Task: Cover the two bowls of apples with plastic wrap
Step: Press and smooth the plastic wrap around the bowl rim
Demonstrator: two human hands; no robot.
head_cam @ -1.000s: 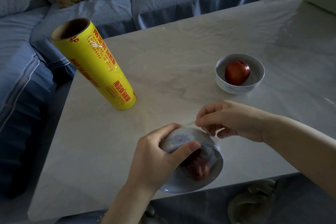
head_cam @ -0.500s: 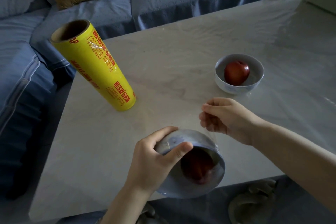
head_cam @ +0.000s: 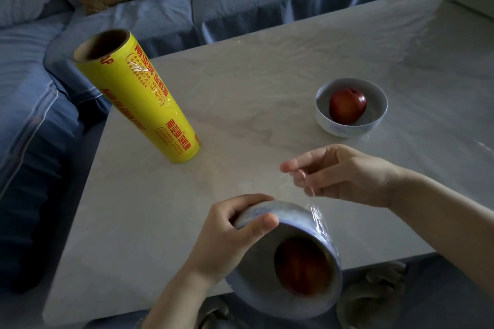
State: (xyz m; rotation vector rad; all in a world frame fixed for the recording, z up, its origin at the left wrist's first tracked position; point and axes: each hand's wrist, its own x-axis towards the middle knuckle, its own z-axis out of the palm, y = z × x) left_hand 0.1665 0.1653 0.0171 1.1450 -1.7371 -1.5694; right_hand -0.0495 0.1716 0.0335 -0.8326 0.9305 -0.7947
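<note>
Left hand (head_cam: 227, 238) gripping tilted wrapped bowl (head_cam: 287, 259) with apple (head_cam: 302, 266) inside, right hand (head_cam: 344, 175) pinching loose plastic wrap (head_cam: 311, 195), second bowl (head_cam: 350, 107) on table (head_cam: 240, 104), yellow roll (head_cam: 136, 96) upright.

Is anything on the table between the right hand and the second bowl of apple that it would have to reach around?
Nothing visible. Bare table lies between the right hand and the far bowl. The yellow wrap roll stands well off to the left.

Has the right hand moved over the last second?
Yes. The right hand lifted off the held bowl, toward the far bowl.
</note>
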